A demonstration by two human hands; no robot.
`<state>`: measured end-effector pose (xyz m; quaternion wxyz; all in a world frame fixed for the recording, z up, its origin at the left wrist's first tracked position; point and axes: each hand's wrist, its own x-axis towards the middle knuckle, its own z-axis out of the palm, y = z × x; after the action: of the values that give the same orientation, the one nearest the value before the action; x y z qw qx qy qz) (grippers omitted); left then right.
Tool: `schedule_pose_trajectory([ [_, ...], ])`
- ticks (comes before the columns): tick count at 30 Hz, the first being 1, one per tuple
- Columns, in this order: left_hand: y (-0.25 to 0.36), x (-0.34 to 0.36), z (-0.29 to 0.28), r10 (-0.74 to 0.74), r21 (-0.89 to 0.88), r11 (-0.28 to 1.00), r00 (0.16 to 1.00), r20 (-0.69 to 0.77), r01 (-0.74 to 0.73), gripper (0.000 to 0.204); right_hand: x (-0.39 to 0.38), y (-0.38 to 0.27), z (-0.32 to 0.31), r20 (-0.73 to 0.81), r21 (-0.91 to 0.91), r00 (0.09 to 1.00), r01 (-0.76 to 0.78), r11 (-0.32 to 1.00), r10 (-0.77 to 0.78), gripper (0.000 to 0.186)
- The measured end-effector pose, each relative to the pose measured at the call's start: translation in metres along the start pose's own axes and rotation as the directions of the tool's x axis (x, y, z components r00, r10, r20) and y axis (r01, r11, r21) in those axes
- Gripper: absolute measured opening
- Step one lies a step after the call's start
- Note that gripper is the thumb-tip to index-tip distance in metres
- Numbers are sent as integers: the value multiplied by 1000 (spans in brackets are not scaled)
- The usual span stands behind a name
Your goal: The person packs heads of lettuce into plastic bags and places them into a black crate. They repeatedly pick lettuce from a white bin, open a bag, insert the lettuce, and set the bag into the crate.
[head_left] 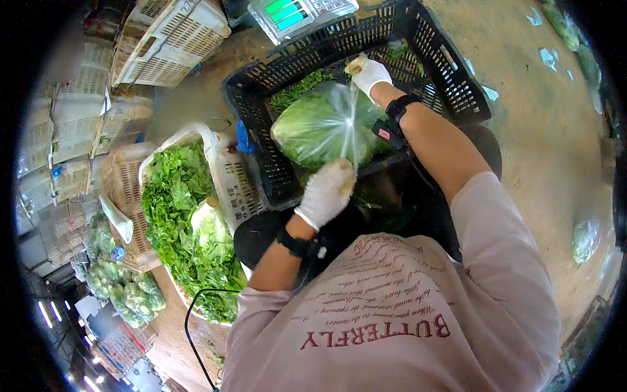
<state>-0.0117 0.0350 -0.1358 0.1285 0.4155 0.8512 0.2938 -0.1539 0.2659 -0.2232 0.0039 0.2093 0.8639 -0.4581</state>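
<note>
A clear plastic bag point(350, 124) filled with a bulky green leafy vegetable point(307, 127), apparently cabbage or lettuce, lies in a black slatted crate point(269, 160). My left hand point(326, 191), in a white knit glove, is closed on the near end of the bag's gathered plastic. On the far side, my right hand point(370, 76), gloved the same way, pinches the other end. Between them the plastic is drawn taut, its creases meeting at one point above the vegetable. Loose green leaves point(302, 90) lie in the crate beside the bag.
A scale point(302, 14) with a lit green display stands beyond the crate. To the left, a lined basket holds leafy greens point(176, 202) and a pale cabbage head point(210, 228). Bagged vegetables point(127, 291) and stacked pale crates point(173, 39) lie farther left; another bag point(586, 238) lies right.
</note>
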Motion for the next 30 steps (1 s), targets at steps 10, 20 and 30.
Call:
schedule_pose_trajectory([
  [10, 28, -19, 9, -209, -207, 963, 961, -181, 170, 8, -22, -22, -32, -32, 385, 998, 61, 921, -53, 27],
  [20, 46, -12, -16, -355, -313, 928, 736, -576, 203, 64, -94, -132, -134, 8, 997, 933, 19, 73, -359, 23],
  [30, 1, -55, -76, -377, -353, 918, 666, -643, 180, 35, -231, -60, -389, -934, 357, 357, 923, -146, -27, 18],
])
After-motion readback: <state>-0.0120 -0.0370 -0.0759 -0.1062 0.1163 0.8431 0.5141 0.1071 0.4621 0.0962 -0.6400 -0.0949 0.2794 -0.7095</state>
